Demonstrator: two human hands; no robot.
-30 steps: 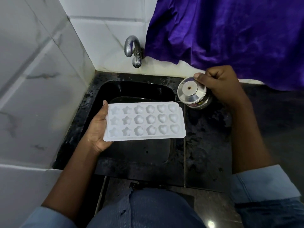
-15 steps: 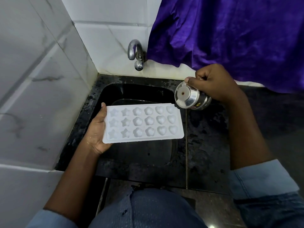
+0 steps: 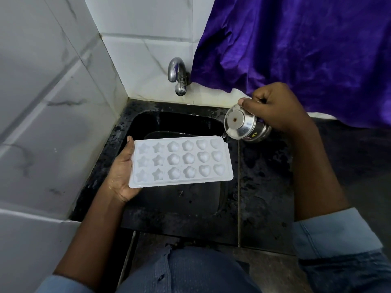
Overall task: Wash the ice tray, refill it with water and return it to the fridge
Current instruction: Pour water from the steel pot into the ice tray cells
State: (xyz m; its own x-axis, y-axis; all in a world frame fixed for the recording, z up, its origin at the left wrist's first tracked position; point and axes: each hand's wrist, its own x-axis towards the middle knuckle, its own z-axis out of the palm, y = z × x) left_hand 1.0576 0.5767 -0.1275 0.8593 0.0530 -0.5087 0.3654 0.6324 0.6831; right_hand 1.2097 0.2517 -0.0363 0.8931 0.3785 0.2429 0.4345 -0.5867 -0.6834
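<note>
- Ice tray (image 3: 181, 161): white plastic with three rows of moulds shaped as stars, flowers and hearts. It is held roughly level above the black sink (image 3: 169, 121), in the middle of the view.
- Left hand (image 3: 122, 174): it sits at the tray's 9 o'clock end, palm under the short edge and thumb lying along the rim. Its fingers are hidden beneath the tray and appear clamped on that end alone.
- Right hand (image 3: 273, 106): it is at 1 o'clock from the tray, with fingers curled tight round a small steel pot (image 3: 243, 125) and thumb on the lid's rim. The pot is tilted, and its little spout sits at the tray's far right corner. I cannot tell whether water is running.
- Handling, as a judgement: the tray looks thin, light and slightly bendy, and probably slick from wetness. Once filled, the free end at 3 o'clock would likely droop and spill. A flat palm under the middle, or a hold on both short edges, should serve better.
- Writing: a dark sticker at the pot's 5 o'clock side is too small to read. No brand shows on the tray.
- Around: a tap (image 3: 177, 77) is at 12 o'clock, a purple cloth (image 3: 296, 49) at 2 o'clock, and the speckled black desk (image 3: 266, 187) at 3 o'clock.
</note>
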